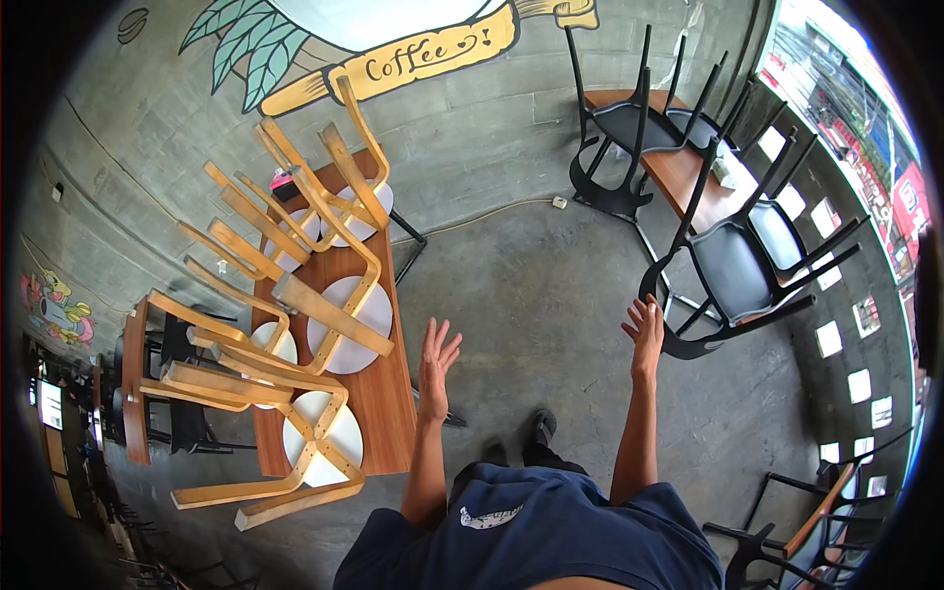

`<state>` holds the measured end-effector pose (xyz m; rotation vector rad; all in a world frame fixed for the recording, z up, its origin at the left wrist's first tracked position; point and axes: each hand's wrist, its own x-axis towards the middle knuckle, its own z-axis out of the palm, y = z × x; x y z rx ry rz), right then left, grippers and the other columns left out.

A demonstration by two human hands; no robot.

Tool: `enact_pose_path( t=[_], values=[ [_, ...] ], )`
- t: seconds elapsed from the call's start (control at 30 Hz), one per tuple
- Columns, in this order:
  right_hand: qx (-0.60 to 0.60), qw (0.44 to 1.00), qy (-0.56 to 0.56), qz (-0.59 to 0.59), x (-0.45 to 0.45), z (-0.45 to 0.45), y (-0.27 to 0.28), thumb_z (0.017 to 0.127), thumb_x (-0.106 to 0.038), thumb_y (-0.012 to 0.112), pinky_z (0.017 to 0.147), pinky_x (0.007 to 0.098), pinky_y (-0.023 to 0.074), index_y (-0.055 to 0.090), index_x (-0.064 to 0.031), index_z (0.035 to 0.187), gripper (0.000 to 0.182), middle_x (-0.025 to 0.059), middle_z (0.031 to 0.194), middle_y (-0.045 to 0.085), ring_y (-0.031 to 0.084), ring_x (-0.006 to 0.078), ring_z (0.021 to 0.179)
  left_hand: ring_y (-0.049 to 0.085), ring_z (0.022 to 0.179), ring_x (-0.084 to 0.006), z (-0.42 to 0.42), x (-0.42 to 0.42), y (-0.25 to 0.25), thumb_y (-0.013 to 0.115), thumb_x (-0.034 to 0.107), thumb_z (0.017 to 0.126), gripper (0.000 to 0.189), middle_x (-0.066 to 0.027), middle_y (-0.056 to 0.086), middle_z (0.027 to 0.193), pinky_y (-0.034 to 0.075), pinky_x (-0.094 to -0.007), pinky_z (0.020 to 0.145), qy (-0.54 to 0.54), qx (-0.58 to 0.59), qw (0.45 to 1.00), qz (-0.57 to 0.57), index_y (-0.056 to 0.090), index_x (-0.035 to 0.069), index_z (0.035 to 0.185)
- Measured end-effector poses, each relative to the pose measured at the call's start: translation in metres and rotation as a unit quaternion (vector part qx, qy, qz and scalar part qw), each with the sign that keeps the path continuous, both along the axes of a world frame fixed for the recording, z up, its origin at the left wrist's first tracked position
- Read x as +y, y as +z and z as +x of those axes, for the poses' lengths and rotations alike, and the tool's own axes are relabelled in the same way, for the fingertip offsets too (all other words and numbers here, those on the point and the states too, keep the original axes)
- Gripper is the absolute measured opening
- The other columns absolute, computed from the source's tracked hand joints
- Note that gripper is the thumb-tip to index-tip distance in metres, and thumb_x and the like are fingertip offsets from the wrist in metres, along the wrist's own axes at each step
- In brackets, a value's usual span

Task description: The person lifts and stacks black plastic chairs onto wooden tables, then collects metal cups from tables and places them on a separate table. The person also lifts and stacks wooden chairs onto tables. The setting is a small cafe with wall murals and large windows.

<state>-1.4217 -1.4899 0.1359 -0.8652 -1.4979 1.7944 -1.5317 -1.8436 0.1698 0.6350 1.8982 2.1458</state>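
Both bare hands are raised above the concrete floor [516, 295], spread apart and holding nothing. My left hand [436, 369], its fingers parted, is near the right edge of a long wooden table [383, 435]. Upturned wooden stools rest on that table, among them one with a white round seat [323, 439] at the near end and one with a pale seat [349, 324] beyond it. My right hand [646, 335] appears in front of an upturned black chair [737, 269], fingers apart; whether it touches the backrest cannot be told.
More black chairs [638, 125] stand inverted on a second wooden table [675, 177] at the upper right. A cable with a white socket [560, 202] runs along the painted block wall [472, 140]. Another table with black chairs [818, 509] is at the lower right; a further table [136, 383] stands left.
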Motion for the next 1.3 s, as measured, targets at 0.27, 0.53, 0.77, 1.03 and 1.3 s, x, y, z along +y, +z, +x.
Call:
enact_pose_path(
  t=[0.27, 0.53, 0.77, 1.03, 1.3],
  values=[
    [0.031, 0.999, -0.005, 0.017, -0.062, 0.035, 0.008, 0.103, -0.052, 0.042, 0.096, 0.0426, 0.0495, 0.037, -0.0052, 0.149, 0.066, 0.0234, 0.141, 0.051, 0.054, 0.0346, 0.127, 0.046, 0.136, -0.0368, 0.046, -0.062, -0.005, 0.023, 0.062, 0.102, 0.077, -0.0213, 0.03, 0.158, 0.034, -0.0514, 0.112, -0.004, 0.011, 1.0, 0.005, 0.016, 0.009, 0.159],
    [0.033, 0.998, 0.035, -0.038, -0.158, 0.065, -0.011, 0.103, -0.053, 0.042, 0.096, 0.0438, 0.05, 0.035, -0.0053, 0.15, 0.068, 0.0226, 0.141, 0.051, 0.054, 0.0354, 0.127, 0.046, 0.136, -0.0353, 0.102, -0.131, -0.025, 0.024, 0.068, 0.099, 0.084, -0.0202, 0.03, 0.158, 0.032, -0.0483, 0.113, -0.032, -0.106, 0.992, 0.061, 0.014, 0.01, 0.159],
    [0.059, 0.997, 0.051, -0.003, -0.149, 0.065, 0.005, 0.102, -0.058, 0.041, 0.098, 0.0452, 0.0483, 0.033, -0.0054, 0.151, 0.072, 0.0229, 0.144, 0.048, 0.052, 0.0364, 0.129, 0.046, 0.137, -0.0347, 0.11, -0.157, -0.018, 0.026, 0.065, 0.1, 0.082, -0.0208, 0.031, 0.158, 0.032, -0.0476, 0.114, -0.001, -0.093, 0.994, 0.054, 0.015, 0.009, 0.159],
    [0.083, 0.992, 0.088, 0.024, -0.191, 0.036, 0.034, 0.101, -0.058, 0.04, 0.102, 0.0467, 0.0463, 0.031, -0.0042, 0.152, 0.075, 0.0245, 0.146, 0.046, 0.048, 0.0377, 0.134, 0.045, 0.137, -0.0328, 0.144, -0.219, 0.017, 0.031, 0.066, 0.1, 0.085, -0.0196, 0.031, 0.158, 0.032, -0.045, 0.113, -0.031, -0.065, 0.997, 0.004, 0.015, 0.007, 0.158],
    [0.115, 0.985, 0.112, 0.065, -0.3, 0.002, 0.053, 0.102, -0.057, 0.04, 0.102, 0.0462, 0.046, 0.033, -0.003, 0.151, 0.073, 0.0256, 0.146, 0.045, 0.047, 0.0378, 0.135, 0.044, 0.137, -0.0289, 0.154, -0.314, -0.001, 0.034, 0.052, 0.105, 0.072, -0.0167, 0.034, 0.156, 0.034, -0.0431, 0.113, -0.085, -0.028, 0.996, -0.025, 0.023, 0.002, 0.156]
  ],
)
